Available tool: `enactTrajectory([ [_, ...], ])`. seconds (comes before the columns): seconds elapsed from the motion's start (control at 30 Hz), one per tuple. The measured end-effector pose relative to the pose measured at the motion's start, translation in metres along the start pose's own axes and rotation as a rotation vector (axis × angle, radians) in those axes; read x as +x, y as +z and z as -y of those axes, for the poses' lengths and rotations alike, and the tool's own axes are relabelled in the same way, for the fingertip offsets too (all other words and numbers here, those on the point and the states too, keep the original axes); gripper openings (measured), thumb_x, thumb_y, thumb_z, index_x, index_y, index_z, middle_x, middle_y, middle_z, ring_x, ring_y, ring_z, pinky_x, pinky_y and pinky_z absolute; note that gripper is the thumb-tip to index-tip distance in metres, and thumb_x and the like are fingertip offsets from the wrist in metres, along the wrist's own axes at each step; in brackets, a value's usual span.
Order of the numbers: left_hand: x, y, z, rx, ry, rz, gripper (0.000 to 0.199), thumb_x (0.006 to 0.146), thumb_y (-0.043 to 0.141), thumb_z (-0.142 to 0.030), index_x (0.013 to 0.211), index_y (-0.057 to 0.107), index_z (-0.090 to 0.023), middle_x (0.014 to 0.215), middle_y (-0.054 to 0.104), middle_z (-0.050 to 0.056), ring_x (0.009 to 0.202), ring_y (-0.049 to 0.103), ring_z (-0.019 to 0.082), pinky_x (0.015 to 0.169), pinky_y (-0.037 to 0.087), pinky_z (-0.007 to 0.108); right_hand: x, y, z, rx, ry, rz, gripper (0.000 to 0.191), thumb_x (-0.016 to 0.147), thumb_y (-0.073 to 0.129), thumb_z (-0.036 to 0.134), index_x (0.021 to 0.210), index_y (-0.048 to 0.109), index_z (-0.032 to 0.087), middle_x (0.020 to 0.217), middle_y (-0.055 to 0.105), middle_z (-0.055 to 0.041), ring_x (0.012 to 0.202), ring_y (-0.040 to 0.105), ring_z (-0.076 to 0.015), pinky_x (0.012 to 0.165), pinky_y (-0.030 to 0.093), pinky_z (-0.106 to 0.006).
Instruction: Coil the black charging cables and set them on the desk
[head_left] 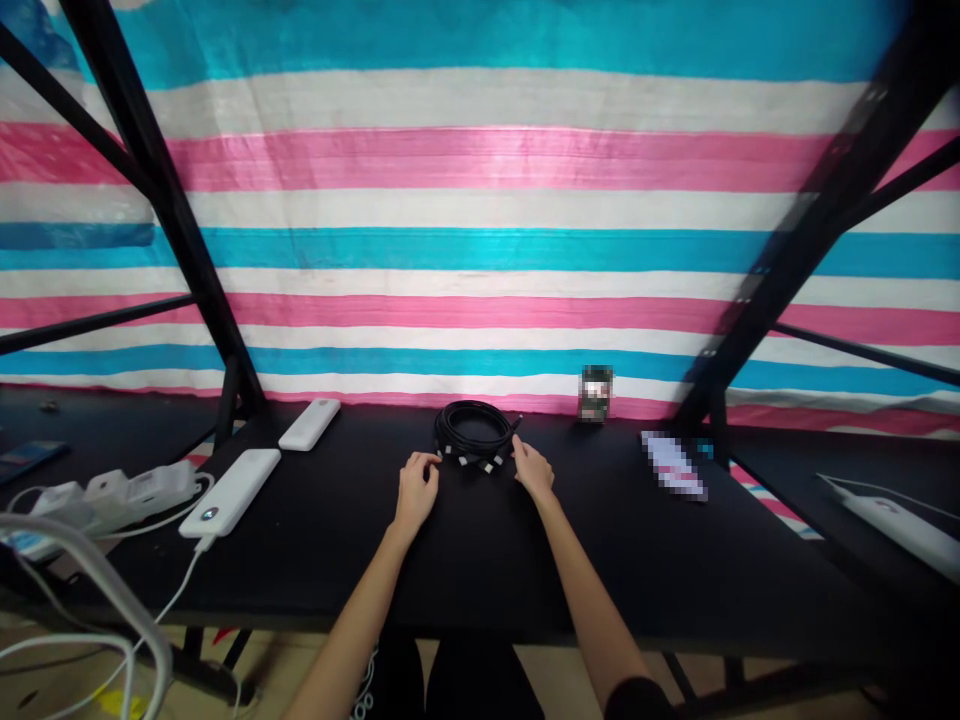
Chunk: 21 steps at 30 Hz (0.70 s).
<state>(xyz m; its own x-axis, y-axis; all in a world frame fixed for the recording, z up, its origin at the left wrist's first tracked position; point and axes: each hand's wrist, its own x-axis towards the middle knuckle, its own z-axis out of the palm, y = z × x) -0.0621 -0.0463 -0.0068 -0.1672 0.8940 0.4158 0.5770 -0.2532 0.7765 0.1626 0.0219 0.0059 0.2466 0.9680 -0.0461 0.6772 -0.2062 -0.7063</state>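
Note:
A coiled bundle of black cables point(474, 430) lies on the black table, with several plug ends pointing toward me along its near side. My left hand point(418, 490) is at the near left of the coil. Its fingers are bent, with thumb and forefinger a little apart, and the forefinger tip is beside a plug at the coil's edge; whether it touches is too small to tell. On the other side, my right hand point(533, 469) has its fingers closed at the coil's right edge, around a black cable end that sticks up there.
Two white power banks point(234, 492) lie left, one with a white cable plugged in. Beyond them is a power strip with chargers point(112, 497). A blurred small box point(595, 394) stands at the back, a blurred packet point(673, 465) lies right. Black metal posts point(176, 215) flank the table before striped sheeting point(480, 210).

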Motion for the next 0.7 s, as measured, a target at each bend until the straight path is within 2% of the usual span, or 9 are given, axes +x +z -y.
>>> enactTrajectory([
  [0.1, 0.003, 0.002, -0.004, -0.011, -0.009, -0.017, 0.021, 0.081, 0.041, -0.014, 0.083, 0.060, -0.021, 0.092, 0.059, 0.003, 0.092, 0.056, 0.017, 0.089, 0.043, 0.034, 0.013, 0.002, 0.002, 0.178, 0.030, 0.076, 0.055, 0.084, 0.034, 0.061, 0.099, 0.068, 0.021, 0.064, 0.067, -0.0045, 0.046, 0.060, -0.0155, 0.062, 0.050, -0.032],
  [0.2, 0.006, 0.002, -0.006, -0.012, -0.048, -0.085, 0.020, 0.081, 0.041, -0.014, 0.084, 0.059, -0.020, 0.093, 0.058, 0.004, 0.093, 0.055, 0.018, 0.089, 0.042, 0.034, 0.022, 0.006, 0.004, 0.454, 0.078, 0.120, 0.052, 0.076, 0.052, 0.057, 0.110, 0.062, 0.018, 0.064, 0.064, -0.0035, 0.037, 0.058, -0.0143, 0.041, 0.047, -0.027],
  [0.27, 0.008, 0.000, -0.006, -0.006, -0.099, -0.164, 0.019, 0.081, 0.041, -0.015, 0.089, 0.057, -0.020, 0.096, 0.056, 0.005, 0.095, 0.053, 0.019, 0.091, 0.041, 0.036, 0.024, 0.009, 0.007, 0.532, 0.098, 0.132, 0.057, 0.073, 0.060, 0.051, 0.117, 0.058, 0.015, 0.065, 0.063, -0.0037, 0.038, 0.059, -0.0152, 0.034, 0.044, -0.024],
  [0.4, 0.009, -0.005, -0.007, -0.006, -0.212, -0.334, 0.022, 0.084, 0.038, -0.021, 0.103, 0.049, -0.020, 0.107, 0.052, 0.008, 0.103, 0.048, 0.022, 0.096, 0.036, 0.042, 0.017, 0.017, 0.020, 0.551, 0.091, 0.179, 0.056, 0.068, 0.068, 0.042, 0.116, 0.058, 0.015, 0.072, 0.064, -0.0062, 0.040, 0.061, -0.0156, 0.034, 0.046, -0.023],
  [0.5, 0.008, -0.009, -0.010, -0.013, -0.263, -0.435, 0.024, 0.086, 0.036, -0.025, 0.108, 0.044, -0.020, 0.112, 0.049, 0.009, 0.108, 0.045, 0.023, 0.097, 0.034, 0.044, 0.005, 0.028, 0.037, 0.597, 0.072, 0.260, 0.056, 0.066, 0.070, 0.039, 0.116, 0.058, 0.017, 0.083, 0.066, -0.0094, 0.043, 0.062, -0.0159, 0.035, 0.048, -0.023],
  [0.7, 0.006, -0.014, -0.015, -0.006, -0.236, -0.552, 0.024, 0.088, 0.032, -0.026, 0.108, 0.043, -0.020, 0.117, 0.047, 0.010, 0.112, 0.042, 0.023, 0.101, 0.030, 0.041, -0.020, 0.066, 0.080, 0.628, 0.006, 0.440, 0.056, 0.071, 0.066, 0.040, 0.121, 0.050, 0.020, 0.109, 0.062, -0.0147, 0.052, 0.066, -0.0173, 0.036, 0.046, -0.020],
])
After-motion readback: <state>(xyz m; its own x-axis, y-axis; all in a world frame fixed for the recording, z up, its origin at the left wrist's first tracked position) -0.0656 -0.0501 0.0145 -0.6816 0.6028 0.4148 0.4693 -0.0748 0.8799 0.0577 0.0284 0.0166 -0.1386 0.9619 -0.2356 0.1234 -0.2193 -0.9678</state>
